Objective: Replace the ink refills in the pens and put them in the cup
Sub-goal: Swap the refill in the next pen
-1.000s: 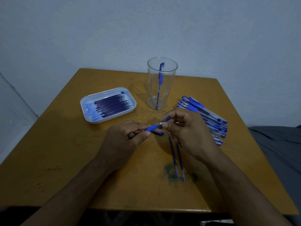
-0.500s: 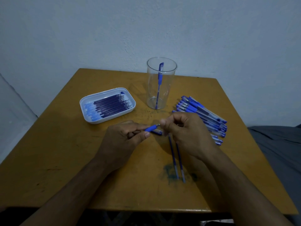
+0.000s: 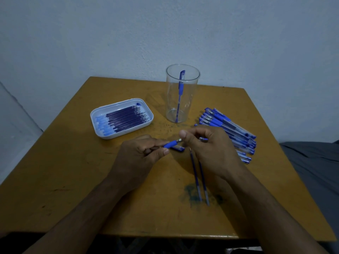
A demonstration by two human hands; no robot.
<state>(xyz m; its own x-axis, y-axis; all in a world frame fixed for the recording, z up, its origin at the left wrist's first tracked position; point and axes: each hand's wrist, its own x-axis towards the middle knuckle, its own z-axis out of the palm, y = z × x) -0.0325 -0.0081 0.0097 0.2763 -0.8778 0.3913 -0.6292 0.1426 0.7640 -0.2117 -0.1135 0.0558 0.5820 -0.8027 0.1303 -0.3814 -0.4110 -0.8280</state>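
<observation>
Left hand point(image 3: 141, 154) grips the pen point(image 3: 171, 143); right hand's point(image 3: 207, 149) fingers apparently pinch its tip.

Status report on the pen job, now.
Left hand grips blue-grip pen barrel; right hand pinches its metal tip. One pen in clear plastic cup. Nothing blocking.

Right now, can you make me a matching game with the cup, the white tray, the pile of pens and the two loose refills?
Things:
1. cup
2. white tray
3. pile of pens
4. two loose refills

Places or states:
A. full of refills
B. under the right hand
C. holds one pen
D. lying at the table's right side

Pairs: 1-C, 2-A, 3-D, 4-B
</observation>
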